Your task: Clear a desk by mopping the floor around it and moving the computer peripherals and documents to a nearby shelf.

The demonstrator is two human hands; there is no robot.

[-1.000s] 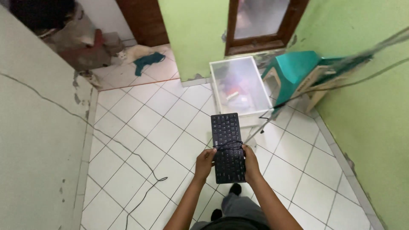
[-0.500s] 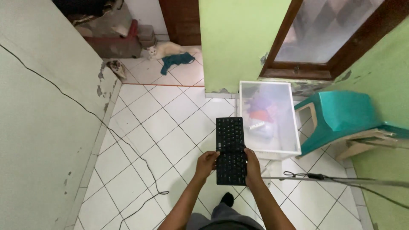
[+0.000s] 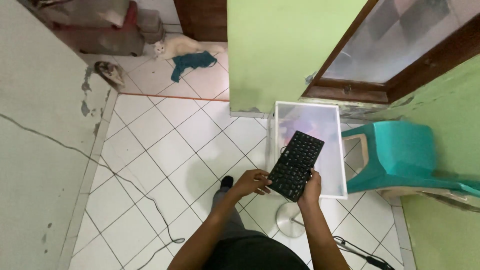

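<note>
Above the near edge of the translucent storage box (image 3: 334,150), a slim black keyboard (image 3: 296,164) is held in the air by both hands. Each of them pinches one corner of the near short end: the left hand (image 3: 252,181) has its thumb curled onto the keys and its fingers underneath, and the right hand (image 3: 312,187) is closed along the right edge. Nothing supports the far half of the board.

Its long axis runs diagonally, from the hands at lower left up to the upper right, so the far short end points toward the green wall (image 3: 280,45) and the dark wooden window frame (image 3: 350,90). The key face looks up at the camera, and the board seems tilted slightly, with the far end higher.

The main risk, as I judge it, is the grip itself: with only one end pinched, the long free part could lever downward and slip out, dropping onto the box lid or the white tiled floor (image 3: 170,150). A thin dark cord shows near the far left corner and might catch. The teal plastic stool (image 3: 395,152) stands just beside the box, and a cable (image 3: 165,220) trails across the tiles by the feet, a possible trip.
</note>
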